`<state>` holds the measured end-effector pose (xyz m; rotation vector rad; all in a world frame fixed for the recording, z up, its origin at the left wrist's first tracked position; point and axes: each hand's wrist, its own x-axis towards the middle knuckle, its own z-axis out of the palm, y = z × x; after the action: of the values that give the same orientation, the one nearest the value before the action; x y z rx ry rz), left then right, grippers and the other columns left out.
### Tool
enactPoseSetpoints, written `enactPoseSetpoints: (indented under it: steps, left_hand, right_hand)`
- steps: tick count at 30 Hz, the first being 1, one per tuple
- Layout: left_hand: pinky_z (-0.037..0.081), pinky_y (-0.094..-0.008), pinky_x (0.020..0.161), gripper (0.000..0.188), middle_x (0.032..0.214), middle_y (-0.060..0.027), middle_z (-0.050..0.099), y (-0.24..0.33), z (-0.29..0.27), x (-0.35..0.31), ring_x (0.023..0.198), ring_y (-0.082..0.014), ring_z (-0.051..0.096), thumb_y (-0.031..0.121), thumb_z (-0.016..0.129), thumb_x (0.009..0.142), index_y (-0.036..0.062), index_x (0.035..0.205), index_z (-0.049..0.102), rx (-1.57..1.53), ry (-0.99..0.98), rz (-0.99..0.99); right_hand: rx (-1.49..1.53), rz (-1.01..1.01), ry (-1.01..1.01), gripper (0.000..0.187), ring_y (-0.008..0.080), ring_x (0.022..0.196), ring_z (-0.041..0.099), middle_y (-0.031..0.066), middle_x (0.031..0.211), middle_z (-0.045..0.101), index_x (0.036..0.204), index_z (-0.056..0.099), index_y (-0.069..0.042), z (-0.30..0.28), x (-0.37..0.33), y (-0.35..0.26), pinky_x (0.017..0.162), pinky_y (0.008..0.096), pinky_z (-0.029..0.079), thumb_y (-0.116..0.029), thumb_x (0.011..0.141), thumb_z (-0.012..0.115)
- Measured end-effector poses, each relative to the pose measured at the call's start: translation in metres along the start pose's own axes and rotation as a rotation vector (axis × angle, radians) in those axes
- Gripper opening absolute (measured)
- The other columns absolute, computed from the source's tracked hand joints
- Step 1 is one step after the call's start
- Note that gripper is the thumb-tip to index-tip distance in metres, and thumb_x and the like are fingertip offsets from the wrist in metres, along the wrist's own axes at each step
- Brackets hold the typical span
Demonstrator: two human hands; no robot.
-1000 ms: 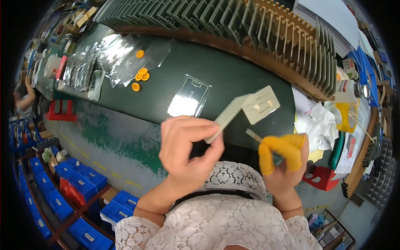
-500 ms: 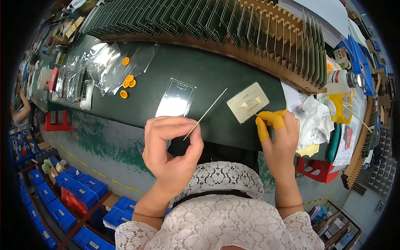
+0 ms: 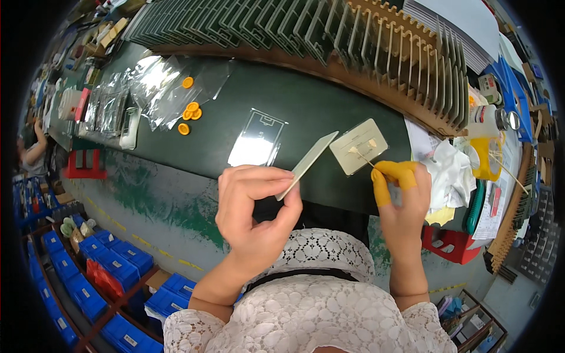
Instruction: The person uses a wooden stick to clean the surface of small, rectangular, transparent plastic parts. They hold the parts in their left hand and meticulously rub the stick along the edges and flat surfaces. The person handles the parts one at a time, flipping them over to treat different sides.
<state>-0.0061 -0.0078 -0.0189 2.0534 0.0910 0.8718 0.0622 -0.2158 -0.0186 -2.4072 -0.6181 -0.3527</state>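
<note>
My left hand [image 3: 253,206] pinches a thin flat panel [image 3: 312,163] by its lower edge between thumb and fingers. The panel is tilted, with its pale face partly showing. My right hand [image 3: 403,200] wears yellow finger cots on thumb and fingers and grips a thin stick [image 3: 366,159]. The stick's tip reaches over a beige card [image 3: 360,134] that lies on the dark green table, with small pale smears on it. Another panel [image 3: 258,138], glossy and with a white outline, lies flat beyond my left hand.
A slotted rack [image 3: 282,62] full of upright dark panels spans the back. Several orange finger cots [image 3: 192,110] and clear plastic bags [image 3: 150,88] lie at the left. On the right are a crumpled white cloth [image 3: 450,173], a yellow tape roll [image 3: 487,156] and a bottle [image 3: 485,120].
My left hand has turned the panel from edge-on so that its pale face shows. The right hand stays over the card with the stick. The whole view has shifted slightly.
</note>
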Motion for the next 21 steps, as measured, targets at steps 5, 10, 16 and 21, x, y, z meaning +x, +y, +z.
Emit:
enactPoseSetpoints:
  steps: [5,10,16,21]
  left_hand:
    - [0.046,-0.0318,0.078,0.030,0.092,-0.0054,0.071,0.002,0.000,-0.001,0.084,-0.0208,0.062,-0.012,0.076,0.071,0.0069,0.091,0.062,0.025,-0.023,0.045]
    - [0.043,-0.0338,0.078,0.034,0.092,-0.0032,0.072,0.000,0.000,-0.004,0.081,-0.0225,0.063,-0.005,0.081,0.066,0.0083,0.093,0.065,0.054,-0.006,0.122]
    - [0.043,-0.0340,0.077,0.034,0.093,-0.0035,0.072,0.001,0.000,-0.005,0.081,-0.0226,0.063,-0.004,0.081,0.066,0.0080,0.093,0.065,0.023,-0.008,0.116]
    - [0.043,-0.0340,0.077,0.032,0.094,-0.0039,0.072,0.001,0.000,-0.004,0.082,-0.0226,0.063,-0.003,0.081,0.067,0.0075,0.093,0.065,0.004,-0.015,0.115]
  right_hand:
    - [0.480,0.065,-0.050,0.022,0.0225,0.077,0.058,0.0091,0.087,0.062,0.095,0.068,-0.003,-0.016,-0.004,-0.030,0.064,0.0303,0.046,0.005,0.077,0.077]
    - [0.544,-0.027,-0.096,0.028,0.0226,0.077,0.055,0.0070,0.087,0.063,0.097,0.070,-0.006,-0.013,-0.009,-0.044,0.065,0.0317,0.043,0.001,0.073,0.082]
    - [0.443,-0.101,-0.067,0.034,0.0228,0.077,0.052,0.0038,0.087,0.061,0.101,0.072,-0.011,-0.005,-0.011,-0.050,0.067,0.0335,0.039,-0.005,0.071,0.085]
    - [0.364,-0.122,-0.036,0.036,0.0229,0.077,0.051,0.0023,0.089,0.059,0.102,0.072,-0.015,-0.003,-0.013,-0.052,0.068,0.0341,0.039,-0.008,0.070,0.086]
